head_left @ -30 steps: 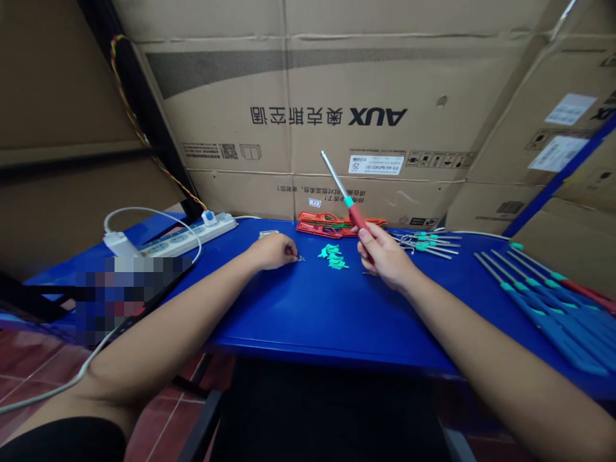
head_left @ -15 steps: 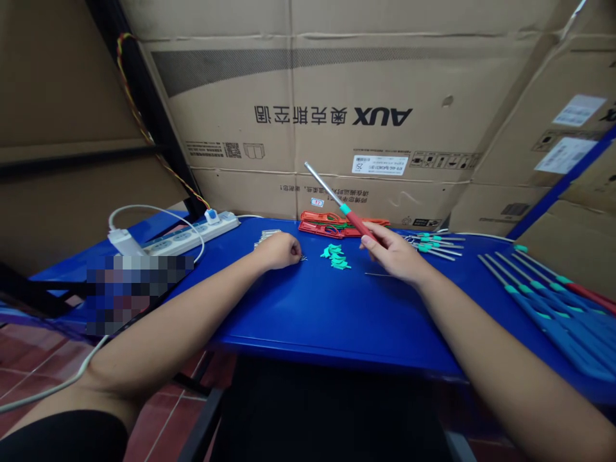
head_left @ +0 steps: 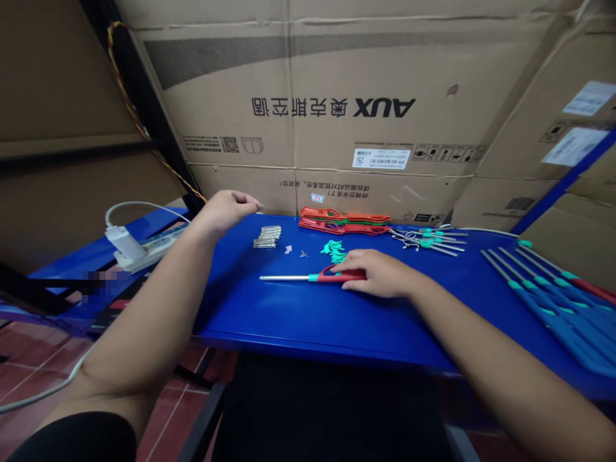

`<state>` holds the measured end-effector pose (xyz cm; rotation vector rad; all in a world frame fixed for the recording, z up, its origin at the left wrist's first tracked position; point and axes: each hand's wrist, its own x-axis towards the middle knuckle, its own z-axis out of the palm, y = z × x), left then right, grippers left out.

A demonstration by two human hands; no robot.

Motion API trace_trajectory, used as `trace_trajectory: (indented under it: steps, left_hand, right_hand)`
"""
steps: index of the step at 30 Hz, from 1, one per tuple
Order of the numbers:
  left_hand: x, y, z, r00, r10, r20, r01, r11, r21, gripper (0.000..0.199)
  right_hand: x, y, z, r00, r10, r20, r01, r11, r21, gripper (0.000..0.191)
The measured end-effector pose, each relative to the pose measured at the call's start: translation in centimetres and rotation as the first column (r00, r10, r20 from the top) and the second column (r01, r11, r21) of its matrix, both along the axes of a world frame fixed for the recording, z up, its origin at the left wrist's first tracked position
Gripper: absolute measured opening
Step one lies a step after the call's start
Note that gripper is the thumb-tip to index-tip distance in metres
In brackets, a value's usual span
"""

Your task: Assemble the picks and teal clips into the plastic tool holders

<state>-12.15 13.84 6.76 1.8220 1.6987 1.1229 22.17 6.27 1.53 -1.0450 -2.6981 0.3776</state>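
Note:
My right hand [head_left: 378,273] rests over the handle of a red lighter-like tool [head_left: 289,278], its fingers closed round the handle. The tool lies flat on the blue table [head_left: 298,321], its metal tube pointing left. My left hand [head_left: 231,210] is raised at the table's back left, thumb and fingertips pinched together on something too small to make out. Green plastic pieces [head_left: 333,249] lie just behind the tool. To their left are tiny screws [head_left: 303,254], small pink pieces [head_left: 288,249] and a row of metallic parts [head_left: 267,237].
Red and orange handle shells [head_left: 344,221] lie by the cardboard [head_left: 327,64]. Metal rods with green collars [head_left: 436,240] are at the back right, blue-handled tools [head_left: 563,308] at the far right. A power strip [head_left: 144,253] sits at the left.
My right hand has lowered the red tool and turned it flat on the table. My left hand has lifted away to the back left, uncovering the metallic parts and pink pieces.

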Motion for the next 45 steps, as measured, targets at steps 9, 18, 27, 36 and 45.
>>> trace_trajectory:
  steps: [9, 18, 27, 36, 45]
  left_hand:
    - [9.9, -3.8, -4.6, 0.829, -0.54, 0.145, 0.558, 0.783, -0.275, 0.012]
    - [11.3, -5.2, -4.5, 0.758, -0.45, 0.473, 0.607, 0.751, -0.26, 0.017]
    - [10.9, -4.9, -5.0, 0.767, -0.595, 0.238, 0.632, 0.765, -0.124, 0.018]
    - [11.0, -5.3, -5.0, 0.753, -0.6, 0.27, 0.652, 0.734, -0.187, 0.023]
    - [11.0, -5.3, -5.0, 0.723, -0.556, 0.41, 0.682, 0.669, -0.297, 0.016]
  right_hand:
    - [-2.8, -0.9, -1.0, 0.959, -0.14, -0.248, 0.212, 0.932, 0.294, 0.02]
    - [-3.5, -1.9, -0.9, 0.923, -0.137, -0.36, 0.301, 0.838, 0.454, 0.021]
    - [-3.3, -2.1, -0.7, 0.984, -0.136, -0.117, 0.179, 0.807, 0.563, 0.03]
    - [-3.3, -2.4, -0.1, 0.989, -0.145, 0.034, 0.088, 0.755, 0.65, 0.028]
    - [-3.1, -2.4, 0.2, 0.995, -0.104, -0.01, 0.088, 0.778, 0.623, 0.027]
